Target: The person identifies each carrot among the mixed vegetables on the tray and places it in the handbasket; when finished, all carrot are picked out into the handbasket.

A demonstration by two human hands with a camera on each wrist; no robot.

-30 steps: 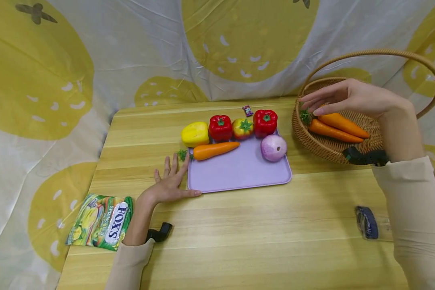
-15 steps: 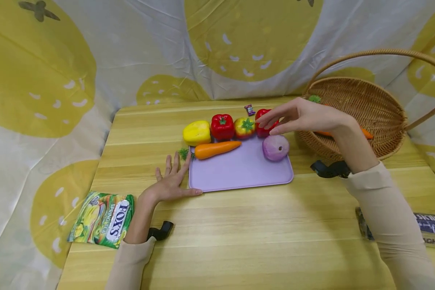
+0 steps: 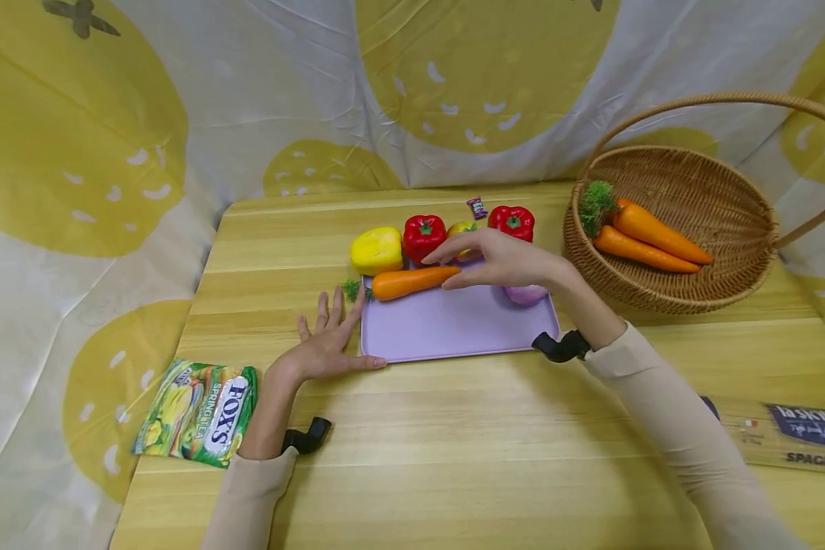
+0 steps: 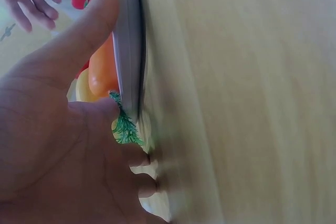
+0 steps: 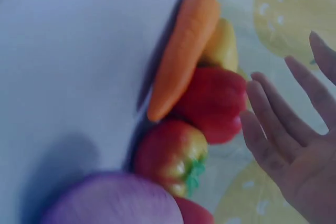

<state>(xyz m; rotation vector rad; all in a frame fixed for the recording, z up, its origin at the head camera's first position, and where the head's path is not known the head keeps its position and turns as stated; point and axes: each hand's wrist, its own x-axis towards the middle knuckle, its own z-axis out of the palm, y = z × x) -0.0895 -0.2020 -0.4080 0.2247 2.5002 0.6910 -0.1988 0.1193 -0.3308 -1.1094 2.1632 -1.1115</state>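
Note:
My left hand lies with fingers spread at the left end of the lilac tray, touching its rim. On the tray an orange carrot has its green top over the left edge. My right hand hovers above the tray near the carrot's tip, fingers loosely bent around nothing. Along the back are a yellow bell pepper, a red bell pepper, a red-yellow tomato and another red bell pepper. A purple onion is partly hidden under the right hand.
A wicker basket with a tall handle holds two carrots at the right. A spaghetti pack lies right of the right sleeve. A green Fox's candy bag lies left, and a small wrapped candy sits behind the tray.
My right hand has moved left from over the basket, past the onion, to above the carrot on the tray. It carries nothing. My left hand has stayed at the tray's edge.

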